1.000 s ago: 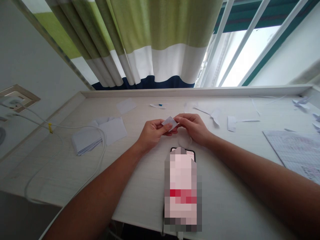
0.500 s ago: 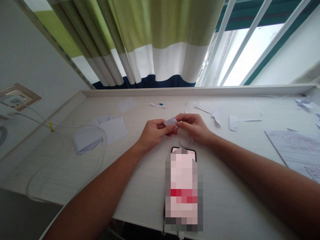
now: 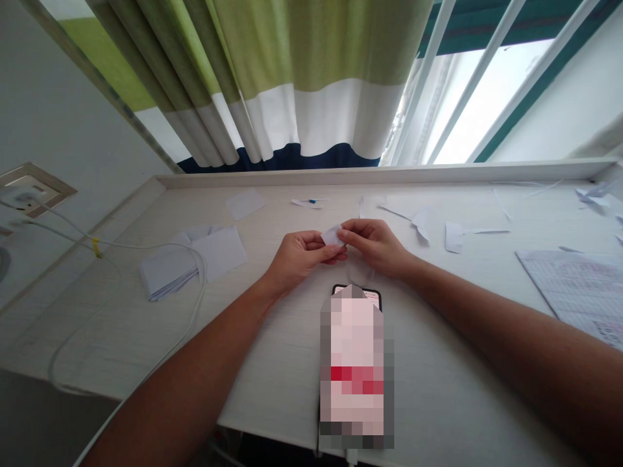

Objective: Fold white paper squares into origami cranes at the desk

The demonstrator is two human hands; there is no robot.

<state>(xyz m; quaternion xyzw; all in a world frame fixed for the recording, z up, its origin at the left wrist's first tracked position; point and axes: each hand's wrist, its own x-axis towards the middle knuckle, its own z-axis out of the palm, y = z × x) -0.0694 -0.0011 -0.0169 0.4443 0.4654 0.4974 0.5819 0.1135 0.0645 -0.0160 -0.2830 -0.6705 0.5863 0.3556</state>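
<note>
Desk [image 3: 277,370]: a pale wood-grained surface, by which the middle and lower frame is filled; a raised rim is seen along its far edge.
Curtain [image 3: 321,52]: hung across the top centre, banded in green, white and dark blue.
Window [image 3: 479,123]: seen at the upper right, crossed by slanting white bars.
Printed sheet [image 3: 574,285]: laid at the right edge, partly cut off by the frame.
Paper stack [image 3: 170,269]: placed at centre left, crossed at its right part by a white cable [image 3: 146,246].
Left hand [image 3: 296,259]: held near the centre; the paper piece is pinched between its thumb and fingers, the other fingertips being curled beneath.
Right hand [image 3: 377,246]: held just right of centre; the piece's right end is pinched between thumb and forefinger.
Phone [image 3: 353,370]: laid at the lower centre, below the hands, its screen mostly masked by pixels.
Wall socket [image 3: 36,188]: mounted at the left edge, with plugs inserted.
Paper scraps [image 3: 453,238]: scattered at centre right.
Paper piece [image 3: 332,235]: small and white, held between both hands at the centre of the frame.
Blue bit [image 3: 312,201]: seen beside a thin strip, above the hands.
</note>
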